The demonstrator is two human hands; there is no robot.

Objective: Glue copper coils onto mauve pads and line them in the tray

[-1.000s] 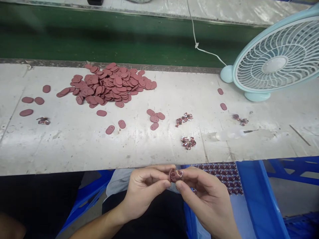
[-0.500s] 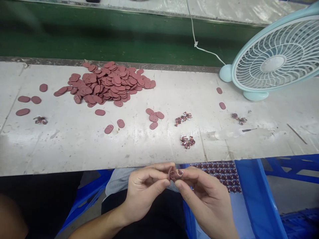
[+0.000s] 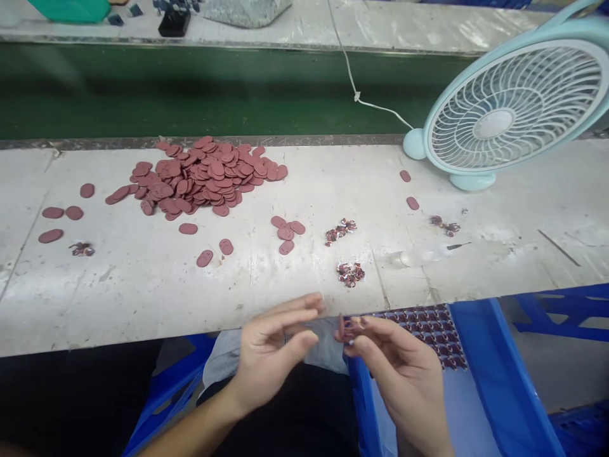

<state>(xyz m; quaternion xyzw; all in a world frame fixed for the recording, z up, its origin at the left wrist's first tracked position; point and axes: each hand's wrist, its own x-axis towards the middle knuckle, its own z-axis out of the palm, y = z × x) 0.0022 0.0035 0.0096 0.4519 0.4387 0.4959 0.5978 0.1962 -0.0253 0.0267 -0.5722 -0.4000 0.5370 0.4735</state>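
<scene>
In my right hand (image 3: 404, 374), between thumb and fingers, is a small figure (image 3: 349, 329) with a reddish-brown oval disc at its left end; motion blurs its details. My left hand (image 3: 276, 355) is beside it, fingers apart and holding nothing. Both hands are just off the front edge of the table (image 3: 190, 304). Ahead of them lie two small clusters of brown and white figures, a nearer cluster (image 3: 351, 275) and a farther cluster (image 3: 340, 232). Several loose oval discs (image 3: 286, 234) lie left of those clusters.
A big pile of reddish-brown oval discs (image 3: 204, 178) covers the table's back left. A light blue fan (image 3: 495, 120) stands at the back right. A clear bottle with a dark tip (image 3: 423, 256) lies before it. Below the edge, a blue crate (image 3: 504, 368) holds rows of small figures (image 3: 432, 336).
My left hand has let go of the disc and figure and moved slightly left with its fingers opened. The right hand keeps the piece, slightly farther right. The camera view has tilted up.
</scene>
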